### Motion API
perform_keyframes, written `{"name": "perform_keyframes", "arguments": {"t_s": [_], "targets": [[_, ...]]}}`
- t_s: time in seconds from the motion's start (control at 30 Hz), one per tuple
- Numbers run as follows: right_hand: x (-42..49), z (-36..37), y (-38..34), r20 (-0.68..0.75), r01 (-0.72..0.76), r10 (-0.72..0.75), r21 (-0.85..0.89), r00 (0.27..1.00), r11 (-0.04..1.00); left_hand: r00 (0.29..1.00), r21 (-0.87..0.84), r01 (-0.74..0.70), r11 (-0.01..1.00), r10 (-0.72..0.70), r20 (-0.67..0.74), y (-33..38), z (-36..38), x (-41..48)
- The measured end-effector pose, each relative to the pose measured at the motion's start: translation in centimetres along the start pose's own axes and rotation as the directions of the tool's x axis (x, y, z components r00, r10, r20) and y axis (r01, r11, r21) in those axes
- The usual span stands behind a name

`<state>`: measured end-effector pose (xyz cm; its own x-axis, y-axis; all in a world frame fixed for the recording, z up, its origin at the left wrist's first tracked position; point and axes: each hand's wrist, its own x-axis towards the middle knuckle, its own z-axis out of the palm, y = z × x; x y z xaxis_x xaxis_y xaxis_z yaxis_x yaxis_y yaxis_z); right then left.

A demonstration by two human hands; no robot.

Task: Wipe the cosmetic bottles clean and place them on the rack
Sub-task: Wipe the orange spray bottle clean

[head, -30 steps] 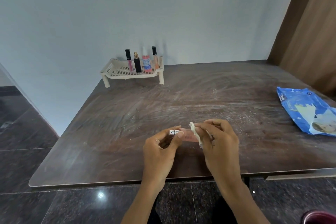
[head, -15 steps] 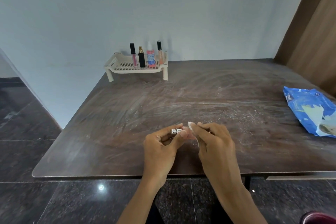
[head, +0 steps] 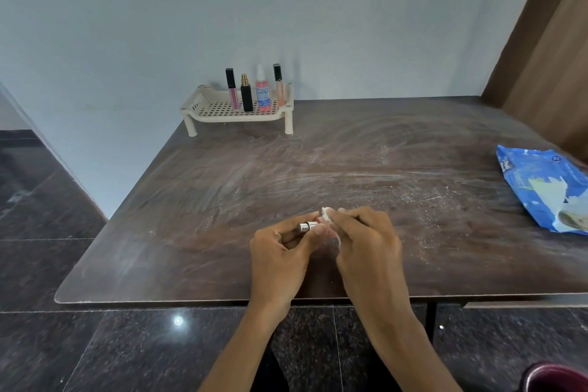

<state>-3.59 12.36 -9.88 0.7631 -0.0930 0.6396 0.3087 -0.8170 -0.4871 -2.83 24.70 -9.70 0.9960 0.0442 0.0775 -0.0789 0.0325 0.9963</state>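
Observation:
My left hand (head: 280, 251) grips a small cosmetic tube (head: 307, 226) lying sideways over the near part of the table; only its silver band and a bit of pink body show. My right hand (head: 369, 239) pinches a white wipe (head: 327, 215) wrapped round the tube's right end. A cream perforated rack (head: 219, 111) stands at the table's far left by the wall. On it stand upright a pink lip gloss (head: 233, 91), a black spray bottle (head: 246, 94), a pink spray bottle (head: 263, 91) and a peach gloss tube (head: 279, 86).
A blue wet-wipe pack (head: 547, 191) lies at the table's right edge, a wipe poking from its opening. The brown table (head: 222, 200) is smeared with white streaks and crumbs. A wooden panel (head: 553, 51) rises at the far right. Dark tiled floor lies below.
The view has tilted slightly, so the rack sits lower-right in frame. My right hand has slid the wipe left along the tube toward my left fingers. My left hand keeps its grip.

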Motion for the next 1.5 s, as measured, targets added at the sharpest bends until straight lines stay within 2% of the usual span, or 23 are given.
{"name": "perform_keyframes", "arguments": {"t_s": [0.27, 0.53, 0.8, 1.07, 1.13, 1.27, 1.37, 1.5], "targets": [[0.6, -1.4, 2.0, -0.025, -0.165, 0.165, -0.021, 0.986, 0.986, 1.000, 0.048, -0.015, 0.999, 0.016, -0.013, -0.2, 0.1, 0.2], [0.5, 0.0, -1.6, 0.013, -0.047, 0.047, 0.051, 0.999, 0.998, 0.999, 0.028, -0.033, 0.999, 0.034, -0.022, -0.4, 0.0, 0.1], [1.3, -1.2, 2.4, 0.007, -0.192, 0.192, -0.025, 0.981, 0.981, 0.999, 0.060, -0.030, 0.998, 0.032, -0.026, -0.4, 0.1, 0.4], [0.5, 0.0, -0.6, -0.001, -0.069, 0.069, 0.107, 0.998, 0.992, 0.999, -0.021, 0.004, 1.000, -0.005, -0.045, -0.4, 0.1, 0.3], [0.6, -0.3, 0.5, 0.005, -0.103, 0.103, 0.100, 0.995, 0.990, 0.999, -0.020, 0.008, 1.000, -0.009, -0.050, -0.5, 0.2, 0.4], [1.2, -1.1, 3.4, 0.001, -0.258, 0.258, 0.040, 0.966, 0.965, 0.997, -0.003, 0.003, 1.000, -0.003, -0.075, -0.7, 0.3, 0.6], [0.9, -1.2, 3.8, -0.018, -0.247, 0.247, 0.014, 0.969, 0.969, 0.995, -0.005, -0.006, 1.000, 0.005, -0.098, -0.9, 0.4, 0.6], [0.4, -1.3, 3.4, -0.117, -0.256, 0.268, 0.111, 0.956, 0.960, 0.994, -0.004, -0.031, 1.000, 0.031, -0.103, -0.7, 0.6, 0.5]]}}
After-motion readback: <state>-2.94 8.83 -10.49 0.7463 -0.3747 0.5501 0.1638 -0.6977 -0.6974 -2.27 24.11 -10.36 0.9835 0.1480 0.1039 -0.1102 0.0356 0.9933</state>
